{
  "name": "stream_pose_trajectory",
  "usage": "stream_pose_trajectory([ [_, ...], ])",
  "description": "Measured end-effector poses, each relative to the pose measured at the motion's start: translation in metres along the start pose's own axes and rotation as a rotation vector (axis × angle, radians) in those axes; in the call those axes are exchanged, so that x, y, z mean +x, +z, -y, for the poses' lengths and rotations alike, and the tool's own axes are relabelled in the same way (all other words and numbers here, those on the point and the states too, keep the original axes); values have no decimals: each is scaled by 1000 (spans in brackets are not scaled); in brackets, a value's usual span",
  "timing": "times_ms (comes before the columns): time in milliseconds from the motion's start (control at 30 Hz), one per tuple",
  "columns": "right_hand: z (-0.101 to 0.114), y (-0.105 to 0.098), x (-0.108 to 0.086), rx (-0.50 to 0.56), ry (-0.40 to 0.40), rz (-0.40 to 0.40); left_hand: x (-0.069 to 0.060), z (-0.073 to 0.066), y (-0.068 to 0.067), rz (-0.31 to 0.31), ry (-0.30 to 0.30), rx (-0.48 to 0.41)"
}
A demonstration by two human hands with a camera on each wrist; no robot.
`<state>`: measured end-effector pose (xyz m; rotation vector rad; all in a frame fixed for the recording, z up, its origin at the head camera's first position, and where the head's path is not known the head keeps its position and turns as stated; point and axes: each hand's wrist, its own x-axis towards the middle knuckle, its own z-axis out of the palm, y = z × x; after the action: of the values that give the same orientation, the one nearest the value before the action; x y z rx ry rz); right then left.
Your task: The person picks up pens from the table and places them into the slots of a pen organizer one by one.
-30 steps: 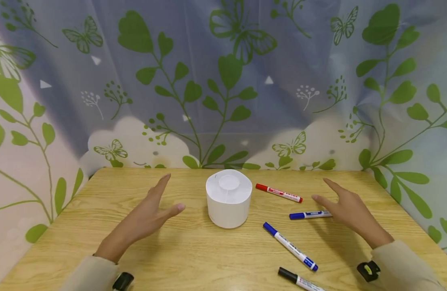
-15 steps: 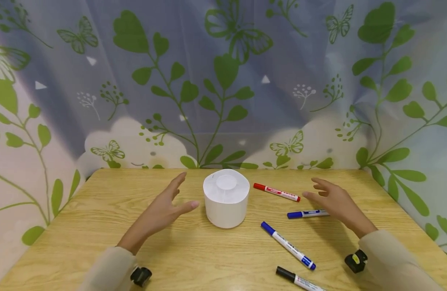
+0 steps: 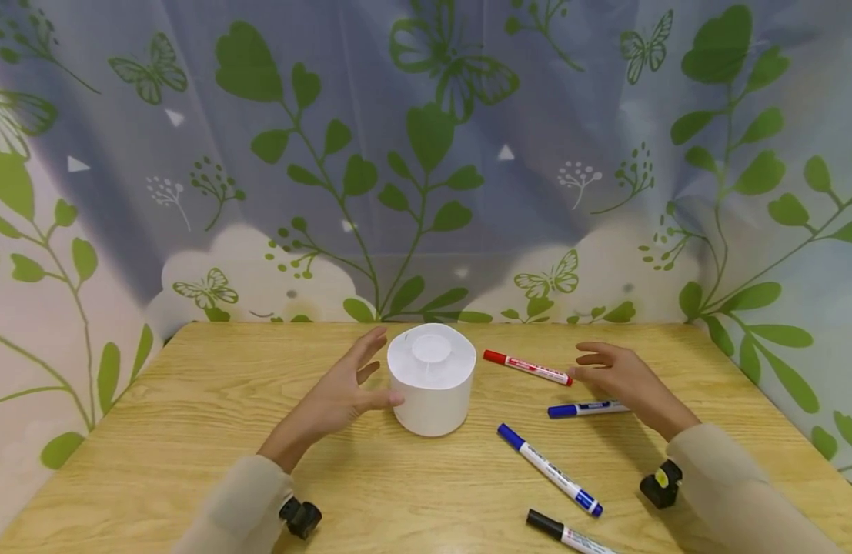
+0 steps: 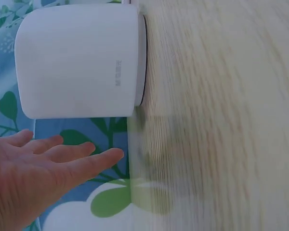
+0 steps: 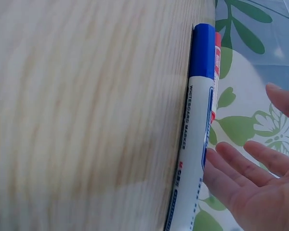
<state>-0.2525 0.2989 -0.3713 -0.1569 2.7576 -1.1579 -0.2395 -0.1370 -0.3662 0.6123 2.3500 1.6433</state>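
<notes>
A white rounded container [image 3: 434,408] with a round raised ring in its top stands mid-table. My left hand [image 3: 339,396] is at its left side, fingers spread and thumb by its lower front; in the left wrist view the fingers [image 4: 86,168] show apart from the container [image 4: 77,62]. Over the right of the table my right hand [image 3: 626,382] holds nothing, its fingers loosely extended near the end of the red marker [image 3: 528,368]. Below that hand lies a blue-capped whiteboard marker [image 3: 585,408], partly hidden in the head view; its white barrel [image 5: 192,130] fills the right wrist view's middle.
Nearer me lie another blue marker [image 3: 550,469], slanting, and a black-capped marker [image 3: 546,524], cut off by the frame. The wooden table [image 3: 398,492] ends at a leaf-patterned curtain [image 3: 460,231] behind and at both sides.
My left hand has moved right, from well clear of the white container to its left side. My right hand has drifted slightly left, toward the red marker's end. Container and markers stay put.
</notes>
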Motion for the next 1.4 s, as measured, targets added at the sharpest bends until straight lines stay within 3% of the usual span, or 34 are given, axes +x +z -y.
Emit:
stream_pose_trajectory([
  [400,5,9,19,107,27,46,12,5,8,30,31,-73],
  [667,9,11,27,60,-8,40,17,2,12,27,44,-92],
  [900,11,16,30,55,-19,28,19,0,15,24,15,-149],
  [1400,11,28,34,-15,3,24,22,4,20,-3,-11,-132],
])
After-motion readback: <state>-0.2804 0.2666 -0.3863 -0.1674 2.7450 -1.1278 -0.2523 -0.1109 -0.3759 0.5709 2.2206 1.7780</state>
